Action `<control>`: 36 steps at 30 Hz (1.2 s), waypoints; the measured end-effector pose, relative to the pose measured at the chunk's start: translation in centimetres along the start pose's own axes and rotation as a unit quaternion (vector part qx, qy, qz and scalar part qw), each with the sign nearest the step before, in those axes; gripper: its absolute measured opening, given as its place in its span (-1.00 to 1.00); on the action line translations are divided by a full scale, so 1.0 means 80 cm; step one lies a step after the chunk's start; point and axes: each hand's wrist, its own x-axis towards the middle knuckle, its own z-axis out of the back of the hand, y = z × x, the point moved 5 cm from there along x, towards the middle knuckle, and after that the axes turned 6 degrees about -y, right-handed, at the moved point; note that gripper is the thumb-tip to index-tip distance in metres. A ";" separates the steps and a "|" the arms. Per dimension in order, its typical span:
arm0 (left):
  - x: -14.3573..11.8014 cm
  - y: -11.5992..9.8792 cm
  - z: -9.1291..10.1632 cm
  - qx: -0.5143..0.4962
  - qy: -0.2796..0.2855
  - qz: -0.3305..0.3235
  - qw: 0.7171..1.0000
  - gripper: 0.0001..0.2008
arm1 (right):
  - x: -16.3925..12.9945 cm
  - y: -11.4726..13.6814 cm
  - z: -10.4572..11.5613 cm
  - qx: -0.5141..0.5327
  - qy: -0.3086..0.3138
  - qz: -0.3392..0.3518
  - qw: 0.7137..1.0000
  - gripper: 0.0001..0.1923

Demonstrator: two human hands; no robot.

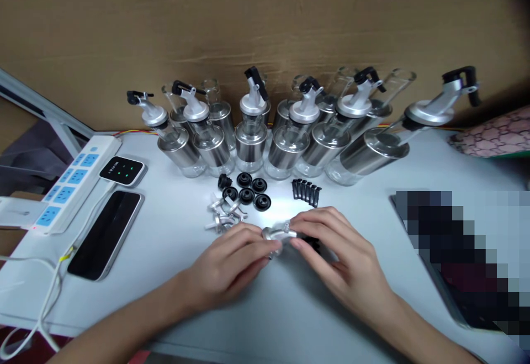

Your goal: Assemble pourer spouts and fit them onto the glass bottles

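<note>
White table (290, 309) before a cardboard backdrop. At its near centre a small silver spout cap (278, 235) is pinched between the fingertips of the left hand (226, 267) and the right hand (337, 251); fingers hide most of it. Just beyond lie loose silver spouts (223, 213), black gaskets (248, 189) and black plugs (306, 191). Farther back, a row of glass bottles (248, 143). A pixelated patch (464, 253) masks the right edge; a phone (105, 234) lies left.
</note>
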 end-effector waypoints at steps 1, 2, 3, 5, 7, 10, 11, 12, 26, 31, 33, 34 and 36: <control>0.000 0.000 -0.001 -0.001 0.005 -0.001 1.000 -0.71 | 0.001 -0.001 0.001 -0.009 -0.003 0.002 1.000 -0.86; -0.001 0.000 -0.002 0.002 0.006 -0.002 1.000 -0.69 | 0.001 -0.002 0.003 -0.016 -0.005 0.001 1.000 -0.86; -0.002 0.001 -0.002 0.010 0.006 -0.002 1.000 -0.68 | 0.002 -0.003 0.004 -0.021 -0.005 -0.001 1.000 -0.87; -0.003 0.003 -0.002 0.040 0.009 -0.003 0.999 -0.70 | 0.003 -0.005 0.006 -0.021 0.001 -0.009 1.000 -0.88; -0.004 0.006 -0.002 0.068 0.010 -0.004 0.998 -0.73 | 0.003 -0.004 0.006 -0.012 0.008 -0.015 1.000 -0.88; -0.004 0.009 -0.001 0.087 0.003 0.003 0.996 -0.78 | 0.003 -0.002 0.005 0.014 0.017 -0.022 1.000 -0.88; -0.004 0.009 -0.001 0.086 0.004 0.003 0.996 -0.79 | 0.003 -0.001 0.004 0.024 0.019 -0.024 0.999 -0.89; -0.004 0.009 -0.002 0.081 0.010 0.000 0.997 -0.79 | 0.003 -0.001 0.003 0.033 0.021 -0.027 0.999 -0.89; 0.001 0.006 0.028 0.077 -0.140 -0.051 0.986 -0.69 | -0.009 0.005 -0.012 -0.074 0.276 0.045 0.957 -0.72; 0.002 0.004 0.026 0.070 -0.132 -0.054 0.987 -0.67 | -0.013 0.004 -0.019 -0.058 0.313 0.036 0.947 -0.97; 0.001 0.004 0.025 0.064 -0.130 -0.055 0.988 -0.68 | -0.013 0.006 -0.019 -0.049 0.309 0.048 0.949 -0.88; 0.001 0.004 0.024 0.062 -0.129 -0.057 0.988 -0.68 | -0.012 0.007 -0.019 -0.048 0.306 0.054 0.949 -0.85; 0.001 0.004 0.024 0.058 -0.129 -0.059 0.988 -0.68 | -0.012 0.009 -0.020 -0.049 0.299 0.064 0.951 -0.82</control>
